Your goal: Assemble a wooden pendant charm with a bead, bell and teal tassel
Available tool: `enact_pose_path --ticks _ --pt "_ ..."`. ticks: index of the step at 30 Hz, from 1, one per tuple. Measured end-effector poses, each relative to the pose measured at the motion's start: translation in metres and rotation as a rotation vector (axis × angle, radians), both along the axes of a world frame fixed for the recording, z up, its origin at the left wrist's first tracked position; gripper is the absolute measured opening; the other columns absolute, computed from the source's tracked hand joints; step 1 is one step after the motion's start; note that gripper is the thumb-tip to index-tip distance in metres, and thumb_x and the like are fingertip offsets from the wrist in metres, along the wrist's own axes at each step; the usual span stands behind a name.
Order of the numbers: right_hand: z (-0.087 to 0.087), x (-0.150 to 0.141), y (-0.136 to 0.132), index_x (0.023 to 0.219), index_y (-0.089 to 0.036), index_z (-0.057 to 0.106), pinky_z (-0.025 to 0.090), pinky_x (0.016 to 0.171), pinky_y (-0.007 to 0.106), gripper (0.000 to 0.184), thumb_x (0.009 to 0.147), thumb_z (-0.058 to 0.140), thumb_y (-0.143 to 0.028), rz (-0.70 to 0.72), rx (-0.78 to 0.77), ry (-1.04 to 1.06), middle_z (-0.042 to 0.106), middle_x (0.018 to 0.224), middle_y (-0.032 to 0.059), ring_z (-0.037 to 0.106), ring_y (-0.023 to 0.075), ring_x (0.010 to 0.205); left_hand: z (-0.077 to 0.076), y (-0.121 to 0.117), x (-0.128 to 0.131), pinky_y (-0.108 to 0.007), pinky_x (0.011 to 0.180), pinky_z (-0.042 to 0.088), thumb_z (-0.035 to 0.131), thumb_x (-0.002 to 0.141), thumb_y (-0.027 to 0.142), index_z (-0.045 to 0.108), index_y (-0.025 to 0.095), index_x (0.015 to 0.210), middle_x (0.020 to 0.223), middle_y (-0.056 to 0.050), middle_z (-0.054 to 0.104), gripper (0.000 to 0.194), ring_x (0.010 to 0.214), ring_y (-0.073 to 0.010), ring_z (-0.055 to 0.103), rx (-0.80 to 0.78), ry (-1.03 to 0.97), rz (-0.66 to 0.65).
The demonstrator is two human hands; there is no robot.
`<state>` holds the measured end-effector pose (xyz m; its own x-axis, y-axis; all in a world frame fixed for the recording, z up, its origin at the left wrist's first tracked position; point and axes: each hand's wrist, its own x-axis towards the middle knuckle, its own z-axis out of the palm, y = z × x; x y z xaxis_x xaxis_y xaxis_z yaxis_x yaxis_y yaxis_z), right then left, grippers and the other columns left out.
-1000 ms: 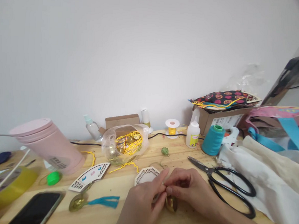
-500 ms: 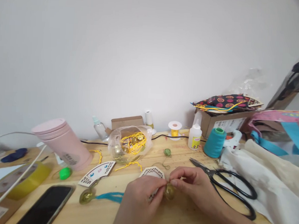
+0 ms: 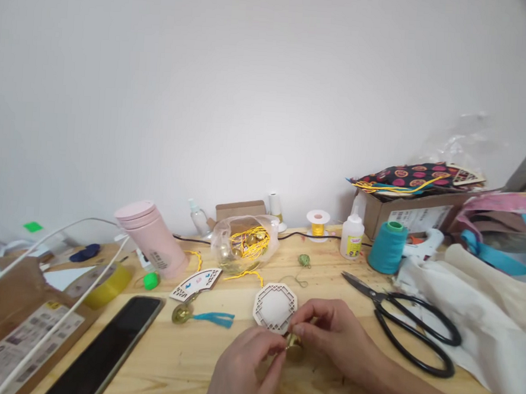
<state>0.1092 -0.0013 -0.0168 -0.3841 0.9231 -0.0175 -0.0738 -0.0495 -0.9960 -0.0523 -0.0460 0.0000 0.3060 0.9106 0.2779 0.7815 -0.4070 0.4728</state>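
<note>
Both hands meet low over the wooden table (image 3: 190, 365). My left hand (image 3: 246, 368) and my right hand (image 3: 330, 338) pinch a small gold bell (image 3: 293, 345) between their fingertips. Just behind the fingers lies a white octagonal lattice ornament (image 3: 275, 306). A second gold bell with a teal tassel (image 3: 202, 317) rests to the left, beside a fan-shaped lattice piece (image 3: 196, 282).
Black scissors (image 3: 410, 331) lie to the right, near cream cloth (image 3: 482, 317). A teal thread cone (image 3: 387, 247), glue bottle (image 3: 352, 234) and bag of bells (image 3: 244, 246) stand at the back. A phone (image 3: 106, 348), pink tumbler (image 3: 151, 238) and yellow tape (image 3: 106, 282) sit left.
The view has swung left and down, showing more of the left table. The octagonal ornament now lies uncovered behind the fingers. Both hands stay pinched on the bell.
</note>
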Motion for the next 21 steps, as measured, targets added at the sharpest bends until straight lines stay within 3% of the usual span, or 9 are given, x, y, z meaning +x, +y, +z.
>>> enact_pose_path --ticks 4,7,9,12,14,17,21 --pt "-0.001 -0.001 -0.001 0.065 -0.014 0.064 0.039 0.051 0.021 0.011 0.064 0.063 -0.024 0.010 0.003 -0.003 0.062 0.060 0.0006 0.052 0.0107 0.054 -0.004 -0.008 0.002 -0.023 0.064 0.047 0.048 0.075 0.015 0.060 0.020 0.074 0.073 -0.003 0.064 0.013 0.071 -0.0153 0.059 -0.040 -0.057 0.044" --pt "0.001 -0.002 -0.002 0.064 -0.014 0.063 0.038 0.049 0.020 0.011 0.063 0.064 -0.025 0.000 -0.030 0.012 0.060 0.057 -0.0006 0.051 0.0095 0.051 -0.008 -0.012 0.005 -0.023 0.060 0.045 0.049 0.075 0.022 0.060 0.019 0.071 0.070 -0.003 0.062 0.012 0.065 -0.0152 0.057 -0.102 -0.219 0.144" --pt "0.003 -0.002 -0.003 0.064 -0.014 0.064 0.039 0.049 0.020 0.012 0.063 0.065 -0.025 -0.017 -0.033 0.030 0.061 0.057 -0.0006 0.052 0.0100 0.052 -0.011 -0.013 0.008 -0.023 0.054 0.044 0.052 0.073 0.030 0.061 0.017 0.070 0.065 -0.004 0.062 0.016 0.058 -0.0143 0.056 -0.268 -0.444 0.221" --pt "0.007 -0.002 -0.006 0.063 -0.014 0.064 0.039 0.049 0.020 0.012 0.061 0.067 -0.025 -0.046 -0.021 0.045 0.062 0.057 -0.0006 0.053 0.0104 0.052 -0.012 -0.015 0.015 -0.020 0.043 0.039 0.059 0.065 0.044 0.063 0.014 0.072 0.058 -0.003 0.063 0.031 0.046 -0.0114 0.054 -0.694 -0.863 0.295" --pt "0.009 -0.003 -0.007 0.063 -0.014 0.064 0.039 0.048 0.020 0.012 0.061 0.067 -0.026 -0.031 -0.053 0.086 0.061 0.055 -0.0015 0.055 0.0106 0.050 -0.008 -0.016 0.019 -0.018 0.042 0.038 0.064 0.057 0.048 0.064 0.013 0.072 0.059 -0.004 0.065 0.038 0.046 -0.0103 0.055 -0.897 -1.055 0.312" --pt "0.011 -0.003 -0.010 0.062 -0.014 0.063 0.041 0.049 0.021 0.012 0.061 0.068 -0.025 0.012 -0.109 0.173 0.061 0.053 -0.0019 0.057 0.0113 0.050 -0.001 -0.016 0.023 -0.018 0.046 0.041 0.068 0.054 0.046 0.066 0.014 0.072 0.068 -0.004 0.068 0.038 0.056 -0.0118 0.059 -0.967 -1.167 0.315" --pt "0.009 -0.003 -0.011 0.063 -0.014 0.064 0.043 0.053 0.021 0.011 0.062 0.067 -0.024 0.052 -0.114 0.227 0.064 0.058 0.0000 0.057 0.0105 0.054 0.002 -0.014 0.024 -0.017 0.048 0.041 0.068 0.059 0.038 0.067 0.016 0.080 0.075 -0.005 0.068 0.030 0.062 -0.0120 0.060 -0.957 -1.275 0.237"
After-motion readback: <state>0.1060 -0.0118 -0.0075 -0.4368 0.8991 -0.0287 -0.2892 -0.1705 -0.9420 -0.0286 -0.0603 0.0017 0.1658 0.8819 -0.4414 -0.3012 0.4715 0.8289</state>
